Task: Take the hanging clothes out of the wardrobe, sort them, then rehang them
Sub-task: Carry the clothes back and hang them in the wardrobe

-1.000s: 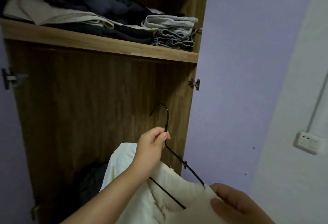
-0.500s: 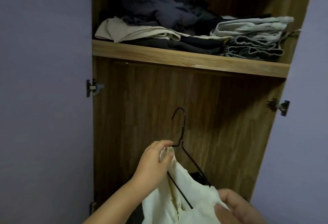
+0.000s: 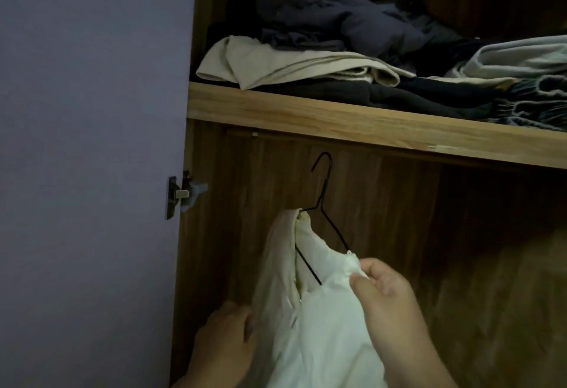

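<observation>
While draped half-on over a black wire hanger (image 3: 324, 200), cream garment (image 3: 319, 320) held up in front of the open wardrobe, below the wooden shelf (image 3: 337, 117) and short of the rail (image 3: 276, 136) tucked under it. Collar caught on the left shoulder of the wire only; right arm of the wire bare down to the bunched cloth. Right hand (image 3: 389, 292) pinching that bunch near the wire's right end; left hand (image 3: 225, 341) low against the garment's left side, fingers partly hidden, grip impossible to tell. Likely risk: cloth sliding off the single covered shoulder if tilted or tugged rightward. Further risk: hook (image 3: 322, 162) pointing free, not yet on the rail, prone to swinging or snagging. Folded clothes (image 3: 294, 65) overhanging the shelf edge, easily dragged down by a high lift. Door hinge (image 3: 181, 197) close at left, a possible catch for loose fabric.
</observation>
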`<state>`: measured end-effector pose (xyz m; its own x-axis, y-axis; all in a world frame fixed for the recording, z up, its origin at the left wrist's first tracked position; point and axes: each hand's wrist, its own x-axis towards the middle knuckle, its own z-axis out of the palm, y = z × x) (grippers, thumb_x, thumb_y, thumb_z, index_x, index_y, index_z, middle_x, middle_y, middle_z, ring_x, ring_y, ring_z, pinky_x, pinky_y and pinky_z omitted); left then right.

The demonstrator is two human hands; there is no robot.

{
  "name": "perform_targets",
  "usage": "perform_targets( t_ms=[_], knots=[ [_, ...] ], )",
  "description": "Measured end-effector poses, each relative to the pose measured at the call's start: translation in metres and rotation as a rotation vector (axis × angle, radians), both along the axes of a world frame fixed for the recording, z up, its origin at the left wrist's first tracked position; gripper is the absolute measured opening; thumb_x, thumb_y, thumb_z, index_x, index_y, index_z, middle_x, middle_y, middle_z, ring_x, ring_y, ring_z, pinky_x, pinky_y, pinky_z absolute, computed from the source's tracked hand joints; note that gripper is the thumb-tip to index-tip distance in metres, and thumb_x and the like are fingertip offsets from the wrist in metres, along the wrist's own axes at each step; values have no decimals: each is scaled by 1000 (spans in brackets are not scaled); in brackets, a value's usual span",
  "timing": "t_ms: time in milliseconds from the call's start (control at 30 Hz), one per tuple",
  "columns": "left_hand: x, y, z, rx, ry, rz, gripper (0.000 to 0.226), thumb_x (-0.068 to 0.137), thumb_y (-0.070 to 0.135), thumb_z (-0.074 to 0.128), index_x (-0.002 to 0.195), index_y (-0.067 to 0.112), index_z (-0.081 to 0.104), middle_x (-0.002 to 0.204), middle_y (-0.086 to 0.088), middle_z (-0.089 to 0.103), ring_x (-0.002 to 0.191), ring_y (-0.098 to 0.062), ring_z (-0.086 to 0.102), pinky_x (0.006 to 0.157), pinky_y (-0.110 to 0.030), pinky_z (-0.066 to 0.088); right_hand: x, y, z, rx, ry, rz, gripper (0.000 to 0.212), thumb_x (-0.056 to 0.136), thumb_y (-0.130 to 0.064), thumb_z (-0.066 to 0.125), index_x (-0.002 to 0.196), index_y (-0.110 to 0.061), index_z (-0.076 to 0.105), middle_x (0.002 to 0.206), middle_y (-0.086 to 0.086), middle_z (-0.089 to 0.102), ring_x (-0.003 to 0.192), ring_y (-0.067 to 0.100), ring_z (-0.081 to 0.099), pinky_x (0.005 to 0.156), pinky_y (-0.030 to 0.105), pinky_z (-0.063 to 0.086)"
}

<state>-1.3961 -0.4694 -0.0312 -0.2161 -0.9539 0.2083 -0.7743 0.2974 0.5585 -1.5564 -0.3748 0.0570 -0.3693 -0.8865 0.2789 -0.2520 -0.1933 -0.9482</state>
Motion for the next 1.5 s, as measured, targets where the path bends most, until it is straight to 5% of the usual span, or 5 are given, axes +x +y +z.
perform_targets(
  t_ms=[267,467,800,1133,1500],
  knots=[
    [-8,-67,-11,34,-53,81,37,94,36,42,131,31,43,137,5,39,123,-11,43,105,-27,36,3,-131,15,-163,26,-5,19,92,-6,46,89,12,52,58,4,34,46,9,28,39,18,23],
    [-19,-102,-1,-52,-13,120,27,95,31,41,120,26,51,125,2,46,112,-14,49,95,-26,42,5,-195,31,-233,39,35,27,94,-7,45,68,-13,50,53,-5,37,39,1,33,39,14,26],
    [-19,-124,10,-157,55,194,24,97,30,41,117,23,54,120,6,49,103,-8,51,91,-25,44,-1,-254,24,-155,98,64,36,98,-16,43,62,-13,45,53,-3,38,48,10,36,40,15,27],
    [-18,-110,-3,-117,51,179,27,98,30,40,123,27,50,126,8,46,109,-7,50,96,-23,42,-11,-234,-4,-107,397,137,27,97,-17,45,124,-14,51,100,-4,56,84,8,51,61,16,38],
    [-24,-61,-12,-79,40,-6,23,97,28,41,118,26,52,119,8,47,103,-7,50,93,-25,45,-29,-148,-63,34,684,147,34,97,-27,46,131,-27,49,122,-7,54,106,5,53,92,21,45]
  ],
)
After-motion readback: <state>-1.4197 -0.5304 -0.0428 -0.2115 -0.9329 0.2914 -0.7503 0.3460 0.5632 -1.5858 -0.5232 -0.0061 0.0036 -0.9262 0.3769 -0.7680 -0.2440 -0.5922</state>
